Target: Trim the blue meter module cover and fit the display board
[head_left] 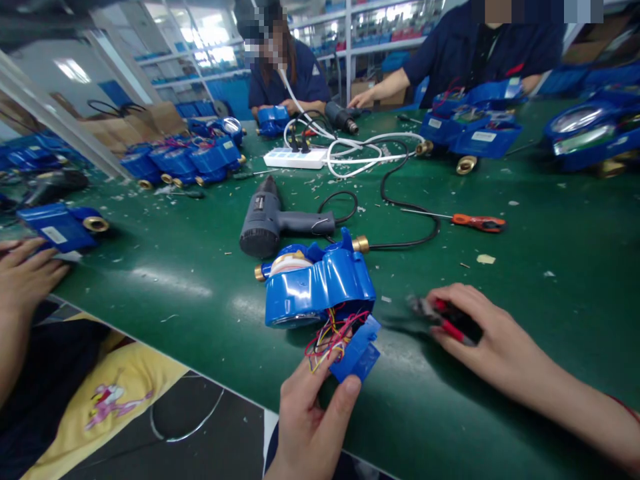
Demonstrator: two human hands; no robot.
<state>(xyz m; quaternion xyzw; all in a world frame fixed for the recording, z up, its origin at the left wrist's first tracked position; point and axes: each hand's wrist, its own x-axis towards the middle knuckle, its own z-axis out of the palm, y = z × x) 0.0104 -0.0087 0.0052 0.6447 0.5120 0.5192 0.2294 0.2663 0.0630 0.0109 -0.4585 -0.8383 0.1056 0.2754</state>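
Observation:
A blue water meter (320, 287) with brass pipe ends lies on its side on the green table in front of me. From its open housing spills a bundle of red, yellow, white and black wires (333, 337). These run to a small blue plastic cover (357, 357), which my left hand (317, 407) pinches between thumb and fingers. Off to the right, my right hand (467, 323) is closed round red-handled pliers (453, 320), somewhat blurred. The pliers' jaws point left toward the meter and stay apart from it.
Behind the meter lies a grey heat gun (265, 220). An orange screwdriver (477, 222), a black cable and a white power strip (295, 158) are farther back. Several blue meters (185, 157) stand around. Two co-workers sit opposite; another person's hand (30, 267) rests at left.

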